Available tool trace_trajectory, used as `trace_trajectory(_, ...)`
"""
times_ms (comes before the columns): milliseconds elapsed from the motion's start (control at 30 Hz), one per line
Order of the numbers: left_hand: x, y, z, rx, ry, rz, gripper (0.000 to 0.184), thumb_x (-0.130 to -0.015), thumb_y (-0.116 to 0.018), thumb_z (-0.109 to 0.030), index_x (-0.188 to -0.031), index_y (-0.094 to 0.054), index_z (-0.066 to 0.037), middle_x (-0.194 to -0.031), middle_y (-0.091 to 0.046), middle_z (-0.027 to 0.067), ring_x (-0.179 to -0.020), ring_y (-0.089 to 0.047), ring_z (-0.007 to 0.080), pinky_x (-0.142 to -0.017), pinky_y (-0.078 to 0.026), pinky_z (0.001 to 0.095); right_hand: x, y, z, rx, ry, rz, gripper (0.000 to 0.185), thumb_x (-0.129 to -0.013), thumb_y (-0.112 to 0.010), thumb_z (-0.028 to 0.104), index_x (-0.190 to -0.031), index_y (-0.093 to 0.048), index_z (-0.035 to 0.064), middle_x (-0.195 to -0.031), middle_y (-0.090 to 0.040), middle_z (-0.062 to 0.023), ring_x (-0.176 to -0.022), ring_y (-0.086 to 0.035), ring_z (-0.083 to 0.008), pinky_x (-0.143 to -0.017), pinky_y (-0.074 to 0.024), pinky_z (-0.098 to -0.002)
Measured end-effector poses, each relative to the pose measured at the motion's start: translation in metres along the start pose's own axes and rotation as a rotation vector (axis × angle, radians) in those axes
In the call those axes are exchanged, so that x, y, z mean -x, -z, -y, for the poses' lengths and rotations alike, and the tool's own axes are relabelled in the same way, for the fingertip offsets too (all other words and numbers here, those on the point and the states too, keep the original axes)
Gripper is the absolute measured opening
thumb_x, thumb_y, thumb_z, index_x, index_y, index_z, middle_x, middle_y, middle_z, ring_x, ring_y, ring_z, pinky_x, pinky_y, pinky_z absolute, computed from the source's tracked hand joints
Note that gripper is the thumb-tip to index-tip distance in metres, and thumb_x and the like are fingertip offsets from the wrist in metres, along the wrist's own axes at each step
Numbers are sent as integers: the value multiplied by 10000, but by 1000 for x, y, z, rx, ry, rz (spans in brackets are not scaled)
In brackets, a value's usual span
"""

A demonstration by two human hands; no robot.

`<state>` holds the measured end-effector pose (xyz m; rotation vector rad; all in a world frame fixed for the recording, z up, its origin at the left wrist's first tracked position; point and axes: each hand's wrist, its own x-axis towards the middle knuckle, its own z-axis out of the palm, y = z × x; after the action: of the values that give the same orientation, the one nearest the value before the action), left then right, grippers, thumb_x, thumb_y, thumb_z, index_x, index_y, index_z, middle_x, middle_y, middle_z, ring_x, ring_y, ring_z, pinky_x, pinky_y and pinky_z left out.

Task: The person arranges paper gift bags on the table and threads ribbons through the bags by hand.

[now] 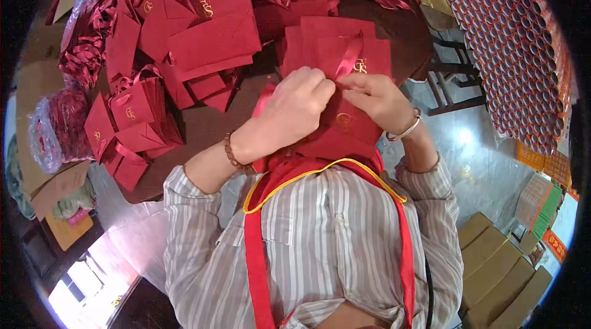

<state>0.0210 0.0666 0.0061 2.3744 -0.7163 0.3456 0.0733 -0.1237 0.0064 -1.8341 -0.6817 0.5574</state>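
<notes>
Both my hands meet over a stack of red bags with gold lettering, close in front of my body. My left hand is closed, its fingers bent inward at the upper part of a red bag. Beside it my right hand pinches at the lower end of a pink-red ribbon, which stands up between the two hands. Below the hands another red bag shows gold lettering. What the left fingertips hold is hidden.
Piles of red bags cover the left and back of the dark round table. A plastic-wrapped bundle lies at the left. Rows of small round tubes stand at the right, above cardboard boxes. A wooden stool is behind the table edge.
</notes>
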Motion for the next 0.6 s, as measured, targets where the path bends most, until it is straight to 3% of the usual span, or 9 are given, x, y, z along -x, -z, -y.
trace_trajectory(67, 2, -5, 7, 139, 56, -54, 83, -673, -562, 15, -753, -541, 5, -720, -515, 132, -685, -526, 299, -612, -431, 373, 0, 8, 7, -157, -215, 115, 271, -852, -507, 72, -1086, -544, -59, -923, -605, -27, -851, -538, -70, -746, -435, -215)
trace_trajectory(167, 0, -4, 6, 288, 180, -70, 64, -733, -607, -28, -785, -587, 5, -719, -575, 132, -692, -576, 297, -601, -454, 366, 0, 10, -1, -191, -245, 135, 285, -858, -510, 77, -1103, -532, -65, -946, -596, -27, -867, -532, -66, -760, -431, -211)
trace_trajectory(233, -2, 0, 3, 462, 366, -42, 59, -749, -604, -32, -792, -589, 5, -722, -570, 136, -694, -578, 288, -595, -452, 350, 0, 11, 4, -242, -269, 151, 290, -860, -510, 80, -1106, -527, -71, -962, -595, -34, -878, -532, -70, -769, -429, -214)
trace_trajectory(400, -3, 0, 1, 400, 316, -60, 58, -742, -599, -19, -791, -579, 5, -717, -564, 134, -682, -570, 293, -586, -445, 357, 0, 10, 9, -232, -295, 152, 296, -864, -506, 84, -1106, -522, -84, -993, -594, -56, -908, -532, -85, -794, -427, -224)
trace_trajectory(500, -2, -3, 0, 196, 132, -99, 72, -709, -613, 22, -769, -573, 11, -720, -559, 138, -673, -568, 293, -583, -449, 345, 0, 7, 5, -139, -264, 136, 295, -860, -505, 82, -1103, -524, -85, -992, -598, -68, -913, -535, -91, -800, -426, -225)
trace_trajectory(600, -2, -5, -3, 81, 92, -82, 86, -693, -585, 49, -755, -540, 9, -708, -527, 148, -671, -533, 326, -581, -434, 384, 1, 7, 7, -15, -135, 96, 289, -852, -510, 78, -1092, -532, -80, -952, -607, -66, -880, -540, -86, -771, -432, -223)
